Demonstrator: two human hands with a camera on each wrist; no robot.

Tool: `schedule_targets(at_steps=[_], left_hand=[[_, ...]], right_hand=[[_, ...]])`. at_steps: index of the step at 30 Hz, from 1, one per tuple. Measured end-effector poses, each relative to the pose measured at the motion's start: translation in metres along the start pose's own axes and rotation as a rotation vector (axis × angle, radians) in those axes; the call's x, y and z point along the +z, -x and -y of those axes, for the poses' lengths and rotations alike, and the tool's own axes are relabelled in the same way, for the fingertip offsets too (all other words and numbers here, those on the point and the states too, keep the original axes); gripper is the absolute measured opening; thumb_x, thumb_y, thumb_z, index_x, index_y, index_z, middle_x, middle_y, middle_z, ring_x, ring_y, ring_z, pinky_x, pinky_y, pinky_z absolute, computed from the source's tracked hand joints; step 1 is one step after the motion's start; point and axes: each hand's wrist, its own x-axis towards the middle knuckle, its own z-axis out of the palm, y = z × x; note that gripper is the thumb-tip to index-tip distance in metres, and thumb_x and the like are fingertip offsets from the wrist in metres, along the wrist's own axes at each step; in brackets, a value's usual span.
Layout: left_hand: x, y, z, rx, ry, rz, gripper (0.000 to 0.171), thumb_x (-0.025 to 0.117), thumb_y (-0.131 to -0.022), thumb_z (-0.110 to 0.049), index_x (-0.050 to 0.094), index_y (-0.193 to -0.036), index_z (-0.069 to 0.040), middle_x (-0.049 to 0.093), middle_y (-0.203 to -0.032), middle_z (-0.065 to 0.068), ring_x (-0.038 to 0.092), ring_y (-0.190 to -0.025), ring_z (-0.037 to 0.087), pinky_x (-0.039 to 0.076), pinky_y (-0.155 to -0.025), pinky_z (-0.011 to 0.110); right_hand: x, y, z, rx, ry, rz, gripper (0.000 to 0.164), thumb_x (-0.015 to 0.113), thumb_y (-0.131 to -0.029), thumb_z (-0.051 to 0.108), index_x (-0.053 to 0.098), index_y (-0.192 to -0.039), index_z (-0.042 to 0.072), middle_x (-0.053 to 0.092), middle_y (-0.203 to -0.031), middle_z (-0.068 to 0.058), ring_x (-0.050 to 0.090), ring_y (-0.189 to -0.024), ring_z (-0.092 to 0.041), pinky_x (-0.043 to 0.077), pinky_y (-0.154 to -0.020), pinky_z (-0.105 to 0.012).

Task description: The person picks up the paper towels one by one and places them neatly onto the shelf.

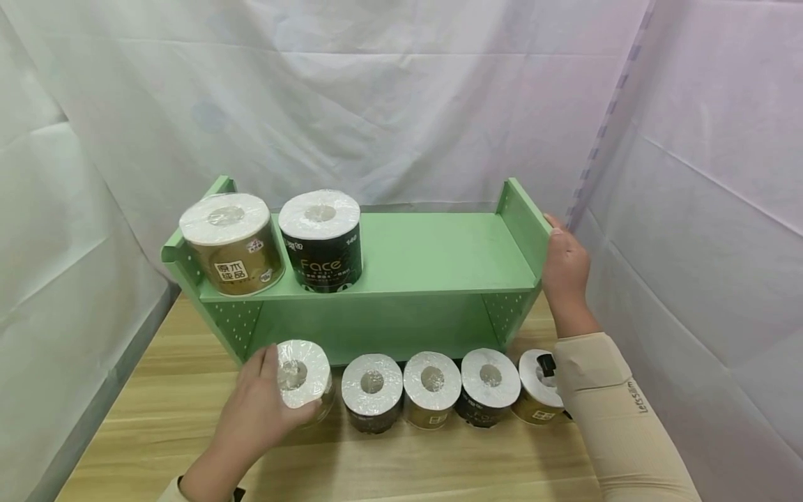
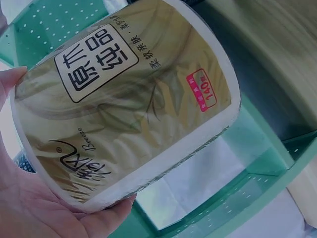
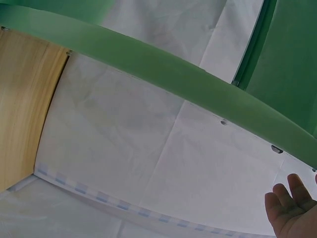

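In the head view my left hand (image 1: 260, 401) grips a gold-wrapped toilet roll (image 1: 314, 373) in front of the shelf's lower left. The left wrist view shows its label, with the thumb and fingers of that hand (image 2: 59, 203) around one end of the roll (image 2: 148, 99). My right hand (image 1: 564, 272) touches the outer side of the green shelf's right side panel (image 1: 527, 226). Loosely bent fingers of the right hand (image 3: 292, 206) show beside the panel edge (image 3: 163, 74) in the right wrist view.
A gold roll (image 1: 235, 258) and a black roll (image 1: 323, 244) stand on the upper board (image 1: 439, 251), toward the left. Several wrapped rolls (image 1: 433, 387) line the wooden table (image 1: 401, 467) before the shelf. White cloth (image 1: 401, 104) hangs behind and at both sides.
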Motion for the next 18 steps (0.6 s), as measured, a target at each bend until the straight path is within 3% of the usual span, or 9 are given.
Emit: schedule_targets(at_steps=[11, 18], left_hand=[[-0.016, 0.0, -0.012, 0.067, -0.001, -0.042, 0.11, 0.086, -0.059, -0.041, 0.033, -0.137, 0.016, 0.042, -0.131, 0.037, 0.043, -0.119, 0.05, 0.042, -0.093, 0.063], [-0.026, -0.001, -0.022, 0.067, 0.003, -0.01, 0.111, 0.085, -0.06, -0.044, 0.033, -0.138, 0.014, 0.041, -0.133, 0.036, 0.042, -0.121, 0.05, 0.041, -0.094, 0.064]], right_hand=[[0.0, 0.001, 0.001, -0.01, 0.029, -0.003, 0.049, 0.029, -0.1, 0.038, 0.06, -0.134, 0.023, 0.056, -0.137, 0.001, 0.053, -0.096, -0.011, 0.041, -0.074, -0.021], [0.0, 0.0, 0.001, -0.004, 0.003, 0.004, 0.048, 0.03, -0.1, 0.037, 0.061, -0.133, 0.022, 0.056, -0.137, 0.003, 0.053, -0.093, -0.008, 0.042, -0.072, -0.019]])
